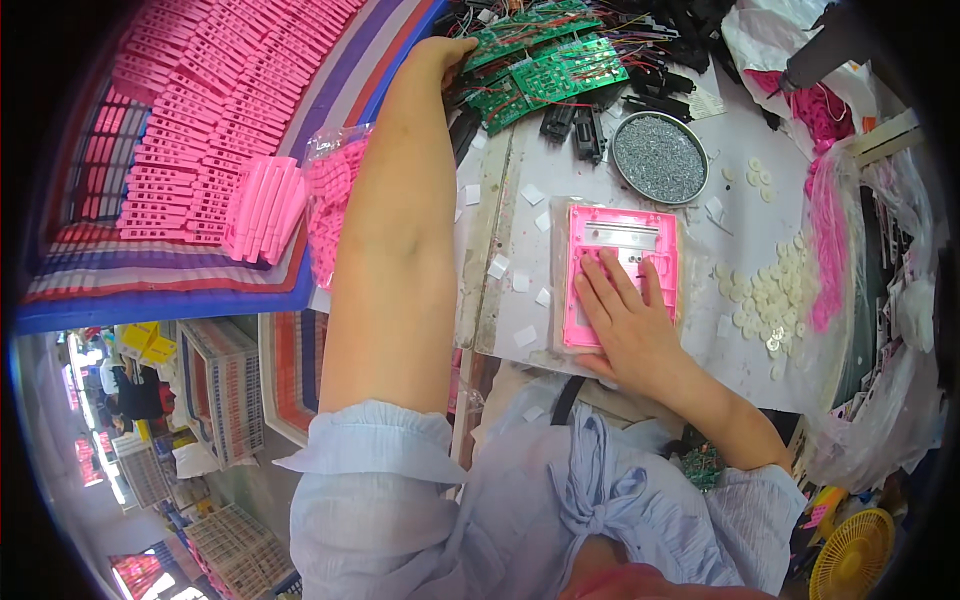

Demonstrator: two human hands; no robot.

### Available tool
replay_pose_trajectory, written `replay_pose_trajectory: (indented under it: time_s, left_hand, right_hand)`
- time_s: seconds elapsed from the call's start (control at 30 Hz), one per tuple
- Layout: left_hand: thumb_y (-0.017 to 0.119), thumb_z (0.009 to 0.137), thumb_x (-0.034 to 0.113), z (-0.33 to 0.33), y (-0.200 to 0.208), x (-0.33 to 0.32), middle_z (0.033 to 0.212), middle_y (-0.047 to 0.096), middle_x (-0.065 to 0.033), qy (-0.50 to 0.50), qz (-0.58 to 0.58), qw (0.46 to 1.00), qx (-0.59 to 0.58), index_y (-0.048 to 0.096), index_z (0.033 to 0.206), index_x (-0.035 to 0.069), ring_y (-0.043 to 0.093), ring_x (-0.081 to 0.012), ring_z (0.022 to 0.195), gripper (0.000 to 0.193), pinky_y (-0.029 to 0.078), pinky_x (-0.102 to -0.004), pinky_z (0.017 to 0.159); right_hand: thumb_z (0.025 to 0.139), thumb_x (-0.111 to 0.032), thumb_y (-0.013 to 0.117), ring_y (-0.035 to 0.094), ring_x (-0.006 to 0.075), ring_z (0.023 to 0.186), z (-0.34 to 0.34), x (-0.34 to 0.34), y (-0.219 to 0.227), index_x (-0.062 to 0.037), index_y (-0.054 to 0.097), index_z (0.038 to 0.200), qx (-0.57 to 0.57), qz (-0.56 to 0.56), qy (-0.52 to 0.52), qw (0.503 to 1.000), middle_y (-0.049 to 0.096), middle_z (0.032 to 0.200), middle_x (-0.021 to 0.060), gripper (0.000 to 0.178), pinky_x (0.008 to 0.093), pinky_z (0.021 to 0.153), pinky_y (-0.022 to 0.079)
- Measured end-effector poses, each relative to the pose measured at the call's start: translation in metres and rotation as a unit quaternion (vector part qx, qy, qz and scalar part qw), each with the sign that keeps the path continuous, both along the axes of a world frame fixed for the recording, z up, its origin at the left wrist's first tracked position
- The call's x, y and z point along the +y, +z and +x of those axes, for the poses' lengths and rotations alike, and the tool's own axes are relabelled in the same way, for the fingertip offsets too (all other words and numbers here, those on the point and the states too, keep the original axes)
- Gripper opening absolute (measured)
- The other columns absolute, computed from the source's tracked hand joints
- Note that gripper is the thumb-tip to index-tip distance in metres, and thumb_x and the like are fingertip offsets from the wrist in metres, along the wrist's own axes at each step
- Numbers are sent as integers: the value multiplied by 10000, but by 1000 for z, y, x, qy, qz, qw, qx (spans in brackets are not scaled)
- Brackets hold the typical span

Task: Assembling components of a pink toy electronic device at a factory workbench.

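At the far side of the table, my left hand (446, 60) is closed at the left edge of a green circuit board (535, 32), its fingers partly hidden. A panel of more green circuit boards (568, 80) with red wires lies just under it. My right hand (632, 325) rests flat with fingers spread on a pink plastic casing (662, 228), open side up. A silvery metal strip (620, 235) sits across the casing's far end. Under the casing is a block wrapped in clear plastic (561, 225).
A round tin of small grey metal parts (660, 157) stands beyond the casing. White discs (770, 305) lie scattered to the right, beside plastic bags and pink cord (827, 250). A blue-rimmed crate (170, 312) of pink plastic parts (190, 150) stands left. Black parts (575, 130) and wires crowd the back.
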State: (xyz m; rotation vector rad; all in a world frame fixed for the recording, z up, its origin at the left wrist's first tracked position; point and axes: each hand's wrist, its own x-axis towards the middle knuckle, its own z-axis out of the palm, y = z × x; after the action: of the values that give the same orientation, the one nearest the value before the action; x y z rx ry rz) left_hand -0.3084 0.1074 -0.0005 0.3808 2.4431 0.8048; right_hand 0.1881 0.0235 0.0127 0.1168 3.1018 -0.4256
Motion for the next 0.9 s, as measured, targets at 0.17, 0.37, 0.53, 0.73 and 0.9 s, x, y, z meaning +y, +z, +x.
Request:
replay_pose_trajectory:
  time_s: [0.17, 0.37, 0.53, 0.73, 0.9]
  left_hand:
    - [722, 857, 412, 28, 16, 11, 1041, 750, -125, -43, -40, 970, 236, 761, 1069, 83, 732, -268, 942, 394, 553, -408, 798]
    - [679, 868, 241, 111, 60, -11, 937, 726, -135, -105, 46, 884, 453, 754, 923, 122, 701, -343, 915, 151, 554, -445, 787]
    - [711, 839, 173, 196, 113, -83, 772, 592, -91, -285, 303, 709, 569, 623, 779, 105, 612, -326, 728, 126, 487, -421, 612]
    - [738, 622, 72, 272, 94, -162, 804, 561, -43, -455, 330, 623, 543, 558, 783, 98, 585, -272, 735, 243, 466, -410, 674]
    - [737, 741, 24, 296, 81, -201, 1022, 575, -80, -280, 405, 785, 377, 523, 1027, 71, 594, -239, 948, 360, 461, -385, 892]
  right_hand:
    - [744, -491, 770, 202, 387, 1517, 3, 3, -3, 41, 355, 1495, -6, -1, -10, 1000, 289, 1600, 204, 1009, 651, 1171, 178]
    - [776, -433, 769, 257, 399, 1491, 4, 6, 1, -13, 387, 1496, 52, -43, 8, 998, 353, 1559, 213, 917, 615, 1173, 219]
    - [856, -283, 728, 562, 273, 1180, -9, 49, 23, -44, 570, 1350, 262, -393, -47, 880, 583, 1296, 139, 571, 415, 973, 467]
    - [921, -200, 696, 623, 109, 841, -75, 55, 51, -13, 647, 1157, 215, -770, -147, 582, 657, 966, 42, 305, 266, 679, 518]
    - [933, -102, 690, 652, 113, 897, -74, 52, 49, -9, 586, 1138, 232, -764, -127, 589, 662, 1023, 49, 249, 291, 777, 561]
